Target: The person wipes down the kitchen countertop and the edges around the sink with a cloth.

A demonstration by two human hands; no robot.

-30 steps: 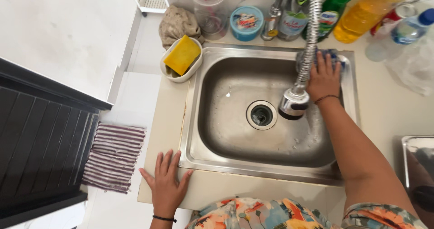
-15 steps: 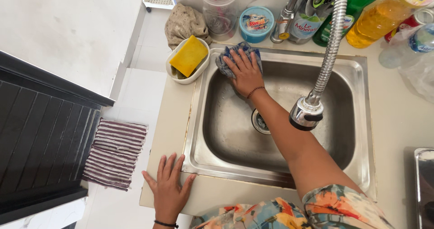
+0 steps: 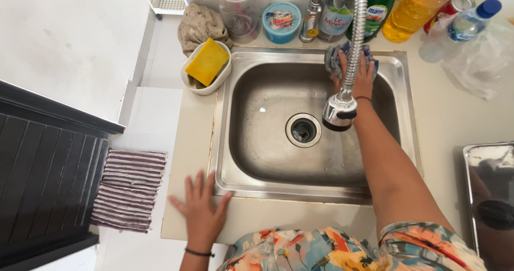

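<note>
Right hand [image 3: 357, 74] at upper centre of frame, palm flat, fingers spread, pressing blue cloth [image 3: 336, 58] against back rim of steel sink [image 3: 267, 142]; not clamped. Spring faucet hose [image 3: 354, 41] crosses in front of hand. Left hand [image 3: 201, 209] at lower left, open, flat on counter edge [image 3: 187, 142]. Yellow sponge [image 3: 207, 62] in white dish, upper left of sink.

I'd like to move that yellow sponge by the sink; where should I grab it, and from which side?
Grip the yellow sponge by its raised upper corner, coming from above. It leans tilted in the small white bowl, so that end stands clear of the rim, while its lower end sits down inside. Pinching across its flat faces should probably hold best.
</note>
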